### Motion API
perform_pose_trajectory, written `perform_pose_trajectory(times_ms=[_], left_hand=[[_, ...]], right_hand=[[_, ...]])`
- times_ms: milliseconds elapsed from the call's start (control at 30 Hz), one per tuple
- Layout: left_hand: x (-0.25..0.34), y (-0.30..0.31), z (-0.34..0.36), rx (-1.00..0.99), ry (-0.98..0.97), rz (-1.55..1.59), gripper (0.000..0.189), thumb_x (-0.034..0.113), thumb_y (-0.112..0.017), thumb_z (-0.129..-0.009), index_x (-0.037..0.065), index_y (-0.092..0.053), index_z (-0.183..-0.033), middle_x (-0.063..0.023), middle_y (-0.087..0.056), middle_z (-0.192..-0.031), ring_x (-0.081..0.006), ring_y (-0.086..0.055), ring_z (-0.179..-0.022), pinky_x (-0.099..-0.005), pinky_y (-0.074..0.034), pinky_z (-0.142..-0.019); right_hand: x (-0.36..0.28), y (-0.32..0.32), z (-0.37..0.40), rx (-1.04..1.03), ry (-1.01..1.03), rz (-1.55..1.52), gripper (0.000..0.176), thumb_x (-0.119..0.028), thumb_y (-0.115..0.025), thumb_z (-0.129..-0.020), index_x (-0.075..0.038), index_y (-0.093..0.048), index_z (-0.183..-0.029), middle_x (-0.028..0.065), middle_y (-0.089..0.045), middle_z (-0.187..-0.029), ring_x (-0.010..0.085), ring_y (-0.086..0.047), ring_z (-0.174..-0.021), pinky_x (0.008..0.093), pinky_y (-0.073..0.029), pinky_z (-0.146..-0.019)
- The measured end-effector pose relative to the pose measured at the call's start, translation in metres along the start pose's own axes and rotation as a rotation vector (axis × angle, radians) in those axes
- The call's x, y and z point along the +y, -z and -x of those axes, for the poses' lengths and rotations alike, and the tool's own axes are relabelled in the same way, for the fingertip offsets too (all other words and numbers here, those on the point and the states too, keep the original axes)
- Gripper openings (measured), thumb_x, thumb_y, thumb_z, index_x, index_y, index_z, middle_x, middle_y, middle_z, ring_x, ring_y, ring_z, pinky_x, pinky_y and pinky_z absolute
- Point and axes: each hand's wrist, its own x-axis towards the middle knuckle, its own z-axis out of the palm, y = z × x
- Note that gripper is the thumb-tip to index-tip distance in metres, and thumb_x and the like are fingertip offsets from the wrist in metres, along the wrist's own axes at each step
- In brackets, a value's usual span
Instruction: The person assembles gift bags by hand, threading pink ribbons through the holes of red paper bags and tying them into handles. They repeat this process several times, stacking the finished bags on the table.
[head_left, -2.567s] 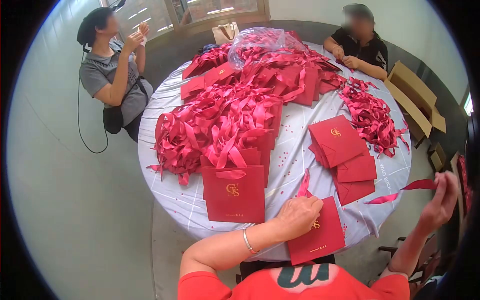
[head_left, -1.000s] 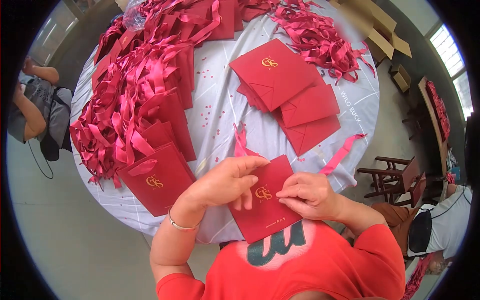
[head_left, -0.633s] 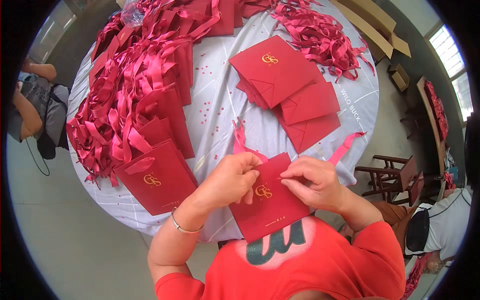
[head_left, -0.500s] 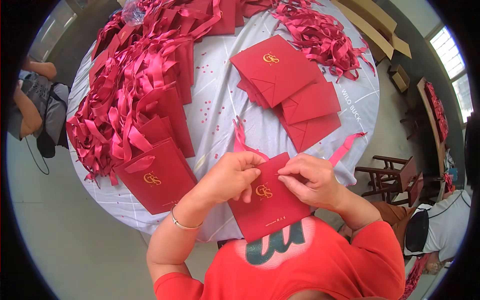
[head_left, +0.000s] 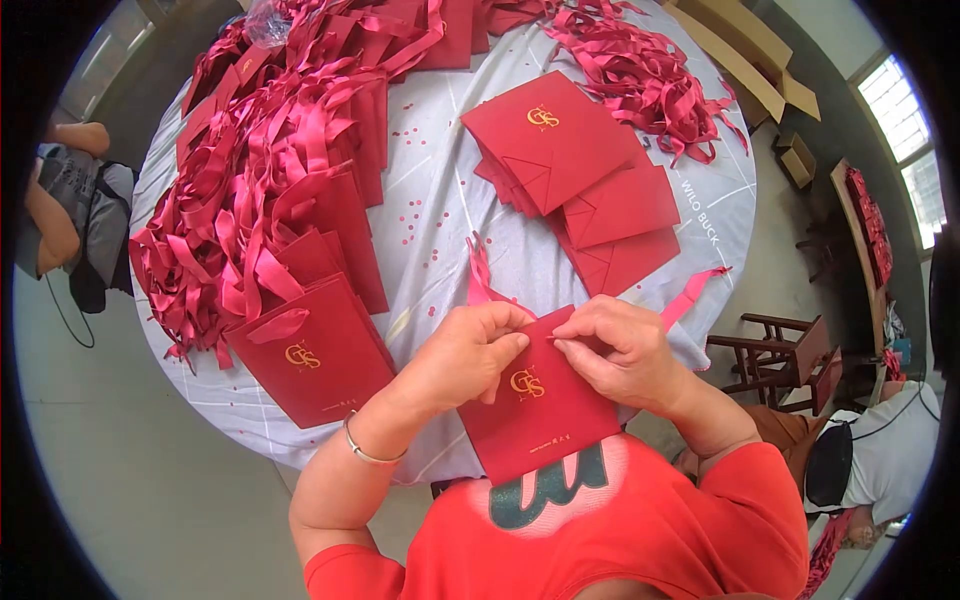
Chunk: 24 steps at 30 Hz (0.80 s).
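A red paper bag (head_left: 540, 425) with a gold emblem lies against the table edge in front of me. My left hand (head_left: 478, 352) grips its upper left part, thumb and fingers closed on it. The fingertips of my right hand (head_left: 618, 350) are pinched near the bag's upper right, on something small that I cannot make out. A pink ribbon (head_left: 480, 275) sticks out above my left hand, and another ribbon end (head_left: 695, 297) extends beyond my right hand. At the left stands a finished-looking bag (head_left: 310, 355) with a ribbon handle.
Many ribboned bags (head_left: 345, 215) crowd the table's left side. Flat red bags (head_left: 555, 140) are stacked right of centre, below a heap of loose ribbons (head_left: 650, 75). A wooden stool (head_left: 790, 355) stands at the right. One person sits at the left, another at the right.
The fingers of my left hand have drawn closer together over the bag. My right hand has shifted very slightly at the bag's upper edge.
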Motion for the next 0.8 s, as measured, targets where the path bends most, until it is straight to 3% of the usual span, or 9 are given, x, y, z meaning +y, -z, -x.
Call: perform_pose_trajectory(times_ms=[200,333,500,733,800], left_hand=[[-0.003,-0.002,0.002,0.034,-0.048,-0.013,0.018,0.009,-0.055,-0.098,-0.001,-0.061,-0.112,-0.0015,-0.062,-0.072,-0.0053,-0.047,-0.042,-0.0223,-0.036,-0.037],[-0.003,-0.003,0.002,0.045,-0.065,-0.013,0.017,0.008,-0.054,-0.098,-0.002,-0.061,-0.11,-0.0016,-0.061,-0.072,-0.0056,-0.047,-0.042,-0.0228,-0.036,-0.038],[-0.004,-0.005,0.003,0.048,-0.083,-0.011,0.016,0.005,-0.052,-0.098,-0.002,-0.061,-0.11,-0.0015,-0.061,-0.071,-0.0059,-0.048,-0.043,-0.0233,-0.038,-0.039],[-0.003,-0.006,0.002,0.076,-0.094,-0.087,0.014,0.005,-0.052,-0.098,-0.002,-0.062,-0.106,-0.0016,-0.061,-0.071,-0.0061,-0.049,-0.044,-0.0234,-0.039,-0.04],[-0.005,-0.006,0.002,0.071,-0.088,-0.092,0.014,0.005,-0.053,-0.097,-0.003,-0.062,-0.105,-0.0031,-0.061,-0.071,-0.0078,-0.052,-0.045,-0.0253,-0.041,-0.041]], right_hand=[[-0.001,-0.004,-0.003,-0.007,0.096,0.173,0.011,0.002,-0.07,-0.075,-0.004,-0.063,-0.082,0.0108,-0.062,-0.077,0.0272,-0.063,-0.064,0.0346,-0.05,-0.053],[-0.008,-0.005,-0.003,-0.048,0.088,0.258,0.017,0.006,-0.071,-0.072,-0.001,-0.063,-0.085,0.0114,-0.062,-0.078,0.0276,-0.064,-0.066,0.0341,-0.051,-0.056],[-0.023,-0.009,-0.005,-0.24,0.11,0.561,0.01,0.001,-0.066,-0.076,-0.001,-0.059,-0.082,0.0113,-0.057,-0.075,0.0291,-0.061,-0.061,0.0362,-0.05,-0.052],[-0.023,-0.01,-0.022,-0.313,0.055,0.474,0.011,-0.002,-0.065,-0.074,-0.002,-0.059,-0.083,0.0137,-0.055,-0.074,0.0313,-0.06,-0.06,0.0401,-0.049,-0.051],[-0.038,-0.018,-0.018,-0.455,0.084,0.741,0.01,-0.005,-0.065,-0.075,-0.002,-0.059,-0.082,0.0147,-0.057,-0.074,0.034,-0.06,-0.06,0.0422,-0.05,-0.054]])
